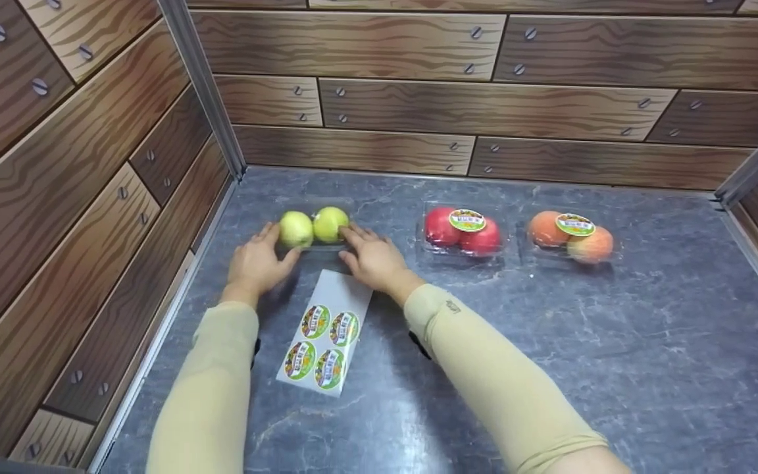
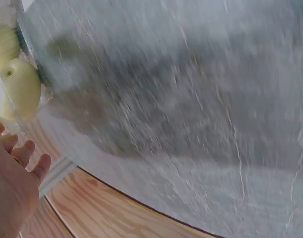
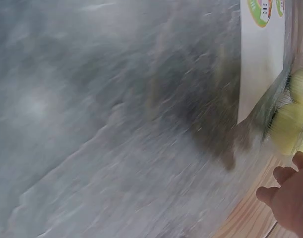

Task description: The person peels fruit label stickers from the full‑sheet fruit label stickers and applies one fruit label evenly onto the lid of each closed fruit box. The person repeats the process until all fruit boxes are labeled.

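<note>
Head view gives me the whole layout: a clear plastic box (image 1: 324, 248) holding two round yellow-green apples (image 1: 296, 230) sits on the grey marbled tabletop (image 1: 655, 342). At the box's left side is the left hand (image 1: 259, 264), at its right side the right hand (image 1: 379, 261); both have relaxed, extended fingers, curled round nothing that I can see. I can't tell whether they press on the plastic.

Left wrist view adds one apple's stem hollow (image 2: 9, 72) close up, with four fingertips (image 2: 42, 166) just beside the box. Right wrist view shows me separate, slightly bent fingers (image 3: 285, 174) near the box and the blank end of a long white paper sheet (image 1: 343, 288) beside it. All four oval, green-edged stickers (image 1: 315, 321) on that sheet appear only from the head, as do two more clear packs right of the box: one with red round fruits (image 1: 441, 227), then one farther off with peach-coloured fruits (image 1: 591, 247), each bearing an oval label (image 1: 468, 220).

The sheet lies on the box's near side, between pale yellow sleeves (image 1: 491, 362); the right hand covers its far right corner. Plank-patterned walls (image 1: 418, 46) stand behind and left of the box.
</note>
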Demonstrator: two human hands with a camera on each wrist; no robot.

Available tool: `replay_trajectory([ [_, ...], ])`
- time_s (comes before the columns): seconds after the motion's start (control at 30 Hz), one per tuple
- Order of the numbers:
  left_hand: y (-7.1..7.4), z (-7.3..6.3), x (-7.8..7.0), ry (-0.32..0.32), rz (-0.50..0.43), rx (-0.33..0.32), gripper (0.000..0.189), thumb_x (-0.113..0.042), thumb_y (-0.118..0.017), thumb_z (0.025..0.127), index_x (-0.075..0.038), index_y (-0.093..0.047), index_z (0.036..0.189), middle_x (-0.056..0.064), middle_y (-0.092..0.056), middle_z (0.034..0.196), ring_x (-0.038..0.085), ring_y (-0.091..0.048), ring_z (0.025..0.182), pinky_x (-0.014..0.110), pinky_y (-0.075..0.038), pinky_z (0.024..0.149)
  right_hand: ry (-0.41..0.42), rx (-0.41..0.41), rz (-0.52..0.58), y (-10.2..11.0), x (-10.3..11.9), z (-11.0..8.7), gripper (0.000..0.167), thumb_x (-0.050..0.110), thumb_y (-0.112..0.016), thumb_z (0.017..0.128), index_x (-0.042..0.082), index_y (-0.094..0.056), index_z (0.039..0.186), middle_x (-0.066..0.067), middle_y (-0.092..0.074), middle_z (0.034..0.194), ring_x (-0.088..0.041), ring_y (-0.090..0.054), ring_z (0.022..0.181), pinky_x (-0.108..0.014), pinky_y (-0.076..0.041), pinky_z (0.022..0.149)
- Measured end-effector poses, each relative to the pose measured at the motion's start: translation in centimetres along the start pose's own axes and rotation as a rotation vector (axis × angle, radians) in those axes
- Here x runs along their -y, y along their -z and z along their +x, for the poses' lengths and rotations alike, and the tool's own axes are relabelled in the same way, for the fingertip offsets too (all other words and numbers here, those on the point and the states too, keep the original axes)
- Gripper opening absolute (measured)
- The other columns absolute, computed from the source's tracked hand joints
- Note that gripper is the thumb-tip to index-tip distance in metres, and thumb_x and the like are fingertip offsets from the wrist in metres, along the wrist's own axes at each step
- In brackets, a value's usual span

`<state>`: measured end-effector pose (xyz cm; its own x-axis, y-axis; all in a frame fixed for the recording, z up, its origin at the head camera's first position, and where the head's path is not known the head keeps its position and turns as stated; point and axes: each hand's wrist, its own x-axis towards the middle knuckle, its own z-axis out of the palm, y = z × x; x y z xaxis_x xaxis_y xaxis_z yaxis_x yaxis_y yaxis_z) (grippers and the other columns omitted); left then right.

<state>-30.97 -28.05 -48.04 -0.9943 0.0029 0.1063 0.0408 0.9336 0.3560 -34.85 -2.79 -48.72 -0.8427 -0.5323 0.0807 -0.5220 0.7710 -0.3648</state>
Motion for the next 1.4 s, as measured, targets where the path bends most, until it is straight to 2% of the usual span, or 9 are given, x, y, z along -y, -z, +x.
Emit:
replay_trajectory([
  [0.33,-1.6,-0.3,-2.6,-0.005,-0.010,0.007,0.076,-0.053,-0.057,0.104,-0.004,-0.044,0.160,0.019,-0.041,0.165,0.044,-0.045,0.147,0.064,-0.033,0.120,0.000,-0.029,0.039,0.6,-2.2,-2.5,0.058,0.033,-0.051,0.112,0.010,-0.040,0.163,-0.017,-0.038,0.167,-0.042,-0.042,0.150,-0.063,-0.032,0.121],
  [0.53,-2.2,-0.9,-3.9,0.002,-0.054,0.021,0.076,-0.055,-0.059,0.103,-0.008,-0.045,0.161,0.017,-0.041,0.165,0.048,-0.051,0.140,0.060,-0.040,0.117,-0.006,-0.029,0.040,0.9,-3.0,-4.0,0.057,0.033,-0.052,0.112,0.010,-0.042,0.163,-0.016,-0.040,0.166,-0.040,-0.042,0.151,-0.065,-0.032,0.121],
  [0.7,-2.4,-1.6,-4.9,-0.007,-0.067,0.033,0.077,-0.057,-0.058,0.103,-0.009,-0.046,0.161,0.017,-0.043,0.164,0.047,-0.053,0.139,0.058,-0.044,0.114,-0.007,-0.013,0.032,1.3,-3.6,-5.0,0.056,0.031,-0.053,0.112,0.008,-0.042,0.162,-0.018,-0.041,0.165,-0.040,-0.044,0.149,-0.062,-0.034,0.121],
  [0.9,-2.4,-2.3,-5.8,-0.014,-0.051,0.044,0.077,-0.060,-0.057,0.102,-0.012,-0.046,0.161,0.017,-0.044,0.163,0.048,-0.056,0.135,0.059,-0.047,0.111,0.007,0.018,0.032,2.0,-3.8,-6.1,0.058,0.031,-0.054,0.111,0.005,-0.041,0.162,-0.022,-0.040,0.164,-0.043,-0.045,0.148,-0.058,-0.035,0.121],
  [1.07,-2.1,-3.1,-6.4,-0.039,-0.024,0.045,0.076,-0.058,-0.057,0.102,-0.011,-0.047,0.161,0.019,-0.047,0.160,0.049,-0.057,0.134,0.059,-0.046,0.112,0.000,0.025,0.054,2.4,-4.0,-7.2,0.058,0.033,-0.053,0.111,0.008,-0.040,0.163,-0.021,-0.039,0.165,-0.043,-0.044,0.148,-0.059,-0.035,0.121],
  [1.4,-1.5,-4.9,-7.9,-0.112,0.031,0.027,0.071,-0.056,-0.059,0.102,-0.010,-0.052,0.156,0.021,-0.054,0.155,0.043,-0.059,0.135,0.065,-0.042,0.112,-0.013,-0.002,0.092,2.8,-4.4,-9.8,0.060,0.033,-0.054,0.111,0.010,-0.038,0.164,-0.021,-0.035,0.167,-0.045,-0.041,0.149,-0.060,-0.032,0.122],
])
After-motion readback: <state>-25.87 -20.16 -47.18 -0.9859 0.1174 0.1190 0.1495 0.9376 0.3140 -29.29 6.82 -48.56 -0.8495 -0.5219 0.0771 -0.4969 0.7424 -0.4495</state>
